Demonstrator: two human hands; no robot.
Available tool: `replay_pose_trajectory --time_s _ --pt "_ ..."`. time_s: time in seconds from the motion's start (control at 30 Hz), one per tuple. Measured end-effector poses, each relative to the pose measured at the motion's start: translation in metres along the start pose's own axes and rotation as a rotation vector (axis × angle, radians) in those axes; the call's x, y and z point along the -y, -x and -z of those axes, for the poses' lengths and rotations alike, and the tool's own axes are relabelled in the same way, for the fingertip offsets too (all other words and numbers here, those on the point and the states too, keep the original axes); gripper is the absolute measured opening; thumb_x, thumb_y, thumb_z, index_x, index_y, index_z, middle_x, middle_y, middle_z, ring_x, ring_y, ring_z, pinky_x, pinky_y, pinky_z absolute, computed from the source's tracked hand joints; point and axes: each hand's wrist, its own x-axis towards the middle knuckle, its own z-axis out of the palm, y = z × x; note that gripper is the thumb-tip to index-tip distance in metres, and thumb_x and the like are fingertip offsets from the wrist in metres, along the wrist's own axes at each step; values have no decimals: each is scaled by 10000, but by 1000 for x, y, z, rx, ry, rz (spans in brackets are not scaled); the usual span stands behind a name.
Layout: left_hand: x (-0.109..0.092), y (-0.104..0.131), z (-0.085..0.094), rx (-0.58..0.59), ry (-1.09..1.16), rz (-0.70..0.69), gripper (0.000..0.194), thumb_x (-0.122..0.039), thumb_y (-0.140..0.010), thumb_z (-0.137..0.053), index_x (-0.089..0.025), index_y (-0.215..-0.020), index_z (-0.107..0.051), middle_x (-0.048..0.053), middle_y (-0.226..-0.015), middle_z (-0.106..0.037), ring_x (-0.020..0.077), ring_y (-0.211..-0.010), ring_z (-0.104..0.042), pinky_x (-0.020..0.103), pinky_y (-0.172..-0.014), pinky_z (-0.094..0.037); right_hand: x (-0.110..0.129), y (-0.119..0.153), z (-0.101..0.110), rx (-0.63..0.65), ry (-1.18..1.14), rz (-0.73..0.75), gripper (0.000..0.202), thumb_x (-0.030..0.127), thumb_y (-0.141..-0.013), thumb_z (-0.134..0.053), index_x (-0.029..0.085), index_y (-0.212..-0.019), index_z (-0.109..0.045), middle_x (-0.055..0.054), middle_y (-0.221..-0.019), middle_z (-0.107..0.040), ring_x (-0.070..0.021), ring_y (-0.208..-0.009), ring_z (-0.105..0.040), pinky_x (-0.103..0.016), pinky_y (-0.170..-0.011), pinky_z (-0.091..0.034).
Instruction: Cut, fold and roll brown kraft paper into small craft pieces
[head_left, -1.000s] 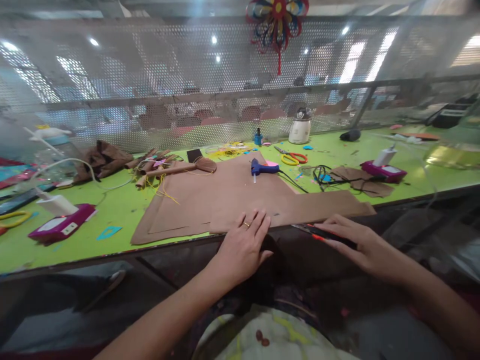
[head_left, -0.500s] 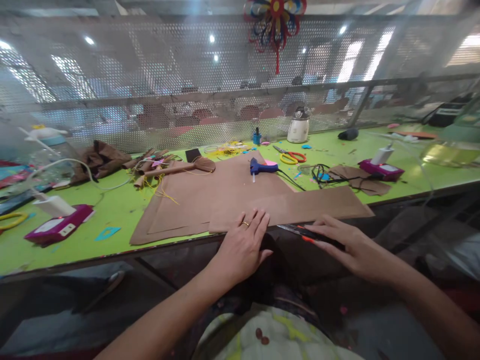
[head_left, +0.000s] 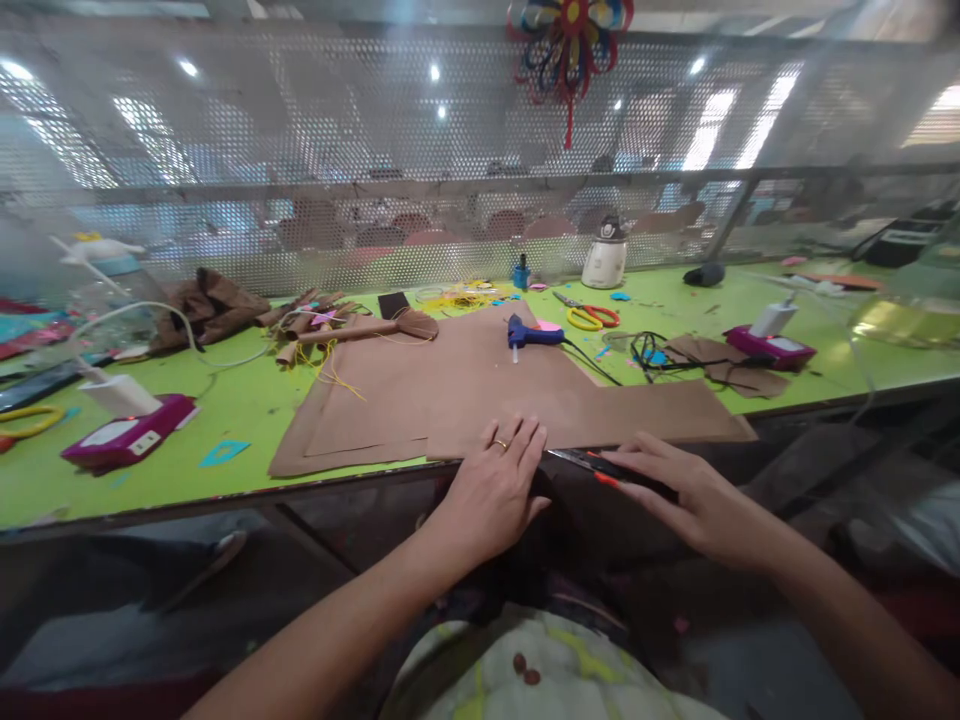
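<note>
Left hand [head_left: 491,495]: open, gripping nothing, pressing brown paper [head_left: 480,380] at the table's [head_left: 240,400] near edge; firm pressure, fingertips clear of the blade, suits. Right hand [head_left: 694,495]: closed round the bladed tool [head_left: 604,464], best held steady.

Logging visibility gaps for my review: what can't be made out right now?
All in the head view:
Part of the black cutting tool: the right hand covers it.
Brown paper under the left hand: covered.
Rest of the yellow handle: cut off by left edge.
Details behind the perforated screen: blurred.
Marks on the white bottle: too small.
</note>
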Motion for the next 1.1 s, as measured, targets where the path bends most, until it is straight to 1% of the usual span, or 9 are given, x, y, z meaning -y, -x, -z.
replay_pose_trajectory --time_s 0.17,0.3,0.43,0.57,0.63,0.77,0.97,1.03,1.1 --pt "0 0 -2 -17 0 -2 660 -387 -825 -539 -107 -1370 -292 143 -1469 -269 271 -1358 -219 446 -1099 -190 0 1 -2 -19 39 14 330 300 -913 -416 245 -1215 -539 -89 -1137 -572 -207 -1070 -544 -326 -898 -464" --pt "-1 -1 -4 -25 4 -3 666 -385 -823 -541 -111 -1375 -285 143 -1469 -271 278 -1357 -221 454 -1097 -186 -1 1 -2 -31 23 25 329 302 -907 -425 244 -1205 -553 -86 -1112 -589 -197 -1035 -566 -315 -884 -474" --pt "1 0 -2 -13 5 0 672 -399 -821 -542 -107 -1372 -292 131 -1465 -285 268 -1354 -230 434 -1108 -173 -6 2 -3 -36 17 19 332 324 -898 -441 248 -1193 -574 -86 -1112 -606 -204 -1041 -569 -319 -888 -475" --pt "7 11 4 3 -22 9 655 -385 -829 -533 -98 -1369 -298 134 -1451 -314 267 -1358 -221 432 -1121 -131 -18 5 -5 -26 24 -4 347 367 -891 -448 251 -1188 -586 -89 -1154 -604 -230 -1073 -561 -365 -925 -456" --pt "12 20 7 17 -40 22 645 -380 -833 -528 -102 -1369 -301 127 -1449 -322 265 -1359 -218 433 -1124 -119 -23 6 -6 -27 13 -4 358 389 -880 -462 259 -1188 -590 -86 -1169 -603 -241 -1079 -563 -367 -921 -463" --pt "17 33 8 34 -63 44 657 -375 -832 -530 -121 -1384 -279 98 -1465 -298 249 -1366 -200 419 -1124 -133 -29 8 -8 -37 11 -6 368 425 -858 -489 279 -1173 -609 -73 -1184 -612 -273 -1094 -560 -382 -918 -471" --pt "18 33 3 27 -65 40 660 -356 -841 -514 -114 -1396 -250 112 -1471 -280 254 -1365 -203 419 -1117 -149 -25 5 -13 -55 68 -41 381 438 -868 -463 263 -1172 -611 -79 -1207 -606 -294 -1183 -496 -452 -980 -416" --pt "19 32 2 27 -58 32 661 -348 -840 -515 -112 -1396 -248 119 -1471 -277 256 -1365 -201 422 -1115 -153 -22 3 -13 -51 80 -40 377 426 -872 -462 259 -1177 -608 -80 -1202 -609 -288 -1197 -484 -454 -993 -403" --pt "20 32 2 22 -55 28 654 -339 -840 -516 -110 -1393 -253 125 -1468 -281 260 -1365 -202 429 -1113 -155 -19 2 -12 -41 82 -26 367 412 -877 -459 261 -1177 -606 -81 -1196 -611 -276 -1184 -500 -432 -980 -423"
